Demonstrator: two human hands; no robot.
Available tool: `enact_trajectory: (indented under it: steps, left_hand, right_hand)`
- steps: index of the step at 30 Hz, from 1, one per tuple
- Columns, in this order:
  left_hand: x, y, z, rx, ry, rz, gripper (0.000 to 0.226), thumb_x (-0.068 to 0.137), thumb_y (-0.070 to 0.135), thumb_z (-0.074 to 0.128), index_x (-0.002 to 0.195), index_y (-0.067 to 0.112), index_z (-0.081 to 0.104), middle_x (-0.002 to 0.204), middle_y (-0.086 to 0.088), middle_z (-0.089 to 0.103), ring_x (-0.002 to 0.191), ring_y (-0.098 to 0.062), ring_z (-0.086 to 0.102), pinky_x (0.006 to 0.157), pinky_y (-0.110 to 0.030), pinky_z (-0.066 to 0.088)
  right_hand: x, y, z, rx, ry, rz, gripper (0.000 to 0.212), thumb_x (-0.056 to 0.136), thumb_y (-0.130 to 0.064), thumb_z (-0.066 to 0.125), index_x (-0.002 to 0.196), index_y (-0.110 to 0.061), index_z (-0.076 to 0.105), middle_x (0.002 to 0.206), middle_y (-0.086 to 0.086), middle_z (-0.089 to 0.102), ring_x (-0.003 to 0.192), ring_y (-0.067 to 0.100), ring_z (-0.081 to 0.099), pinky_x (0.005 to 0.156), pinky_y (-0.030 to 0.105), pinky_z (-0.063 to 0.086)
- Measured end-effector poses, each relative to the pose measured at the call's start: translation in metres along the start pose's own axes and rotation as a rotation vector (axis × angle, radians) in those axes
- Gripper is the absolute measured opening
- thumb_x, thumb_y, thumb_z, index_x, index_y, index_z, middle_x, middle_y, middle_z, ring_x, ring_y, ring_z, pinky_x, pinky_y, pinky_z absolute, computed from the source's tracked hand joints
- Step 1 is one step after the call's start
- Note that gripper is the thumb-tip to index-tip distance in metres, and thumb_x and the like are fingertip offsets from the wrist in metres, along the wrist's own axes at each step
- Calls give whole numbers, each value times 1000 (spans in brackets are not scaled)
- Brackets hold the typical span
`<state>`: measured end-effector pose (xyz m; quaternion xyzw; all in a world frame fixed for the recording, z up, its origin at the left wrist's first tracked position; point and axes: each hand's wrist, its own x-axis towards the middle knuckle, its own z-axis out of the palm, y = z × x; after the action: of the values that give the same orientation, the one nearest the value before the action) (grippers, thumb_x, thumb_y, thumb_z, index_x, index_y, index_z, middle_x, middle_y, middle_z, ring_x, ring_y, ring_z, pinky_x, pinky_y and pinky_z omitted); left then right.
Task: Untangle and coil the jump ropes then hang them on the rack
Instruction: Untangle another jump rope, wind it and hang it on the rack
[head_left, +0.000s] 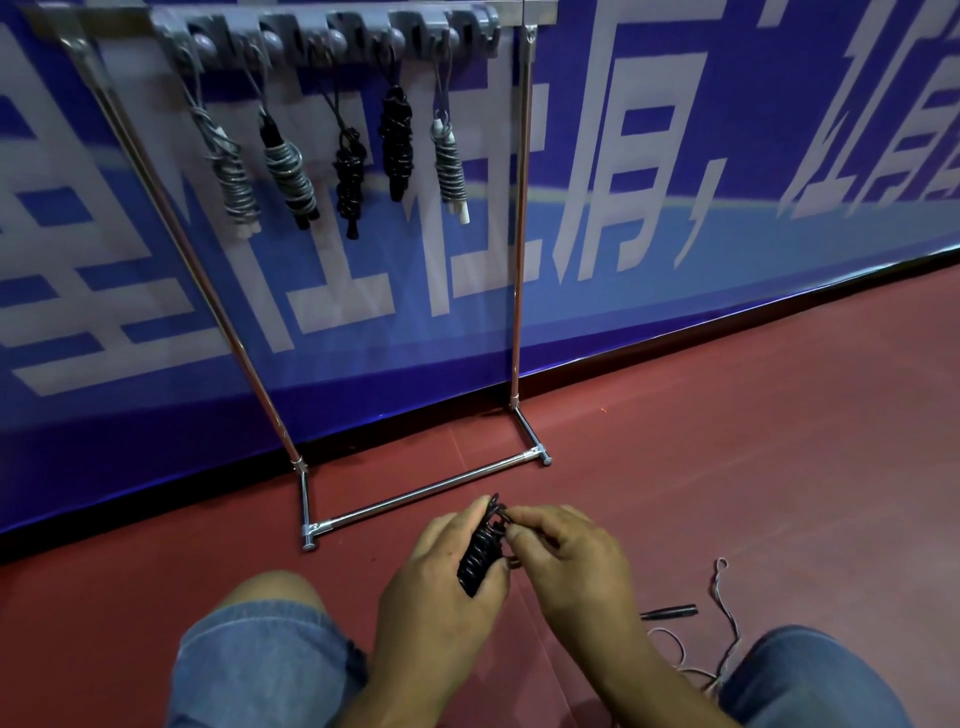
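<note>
Some black rope (478, 556) hidden inside left hand (441, 597); rack (519, 234) top cropped.

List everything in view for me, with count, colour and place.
floor: one, red, underfoot
banner: one, blue with white characters, along the back
rack: one, chrome, on the floor before the banner
hook strip: one, grey, across the rack's top
hung grey ropes: three, coiled, first, second and fifth from left
hung black ropes: two, coiled, third and fourth from left
loose rope: one, pale cord with black handle, on floor at right
held rope: one, black, coiled, bottom centre
legs: two, blue denim, bottom edge
left hand: one, grips the held rope
right hand: one, pinches its top end
</note>
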<state>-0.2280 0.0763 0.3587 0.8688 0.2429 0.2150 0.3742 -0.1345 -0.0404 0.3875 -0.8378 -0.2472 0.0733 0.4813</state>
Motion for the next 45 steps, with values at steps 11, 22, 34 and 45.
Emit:
enact_trajectory:
  steps: [11,22,34,45]
  left_hand:
    - [-3,5,-1,5,9,2,67,85,52,72,142,62,39,126,52,40,105,24,51,84,-7,45]
    - [-3,6,-5,26,-112,-6,76,75,61,62,146,57,37,115,39,52,105,10,59,88,-20,54]
    - [5,3,-20,-192,-182,-29,63,71,51,74,126,72,50,120,34,66,111,11,62,95,-18,51]
    - [1,7,-23,-286,-372,-127,40,69,48,78,98,45,52,94,14,74,81,-11,69,73,-39,58]
  right_hand:
    - [0,-8,-2,149,-6,143,17,84,-14,76,77,-30,73,73,-17,74,67,0,70,71,33,59]
    - [1,-9,5,305,41,232,16,81,-15,80,79,-21,65,66,-3,68,58,4,62,57,24,52]
    - [7,-14,-3,524,-91,322,16,100,-23,62,94,-13,72,73,5,64,57,18,57,56,37,53]
    - [18,-8,-9,363,-368,386,44,98,-40,60,74,-5,68,67,3,54,60,14,46,51,22,34]
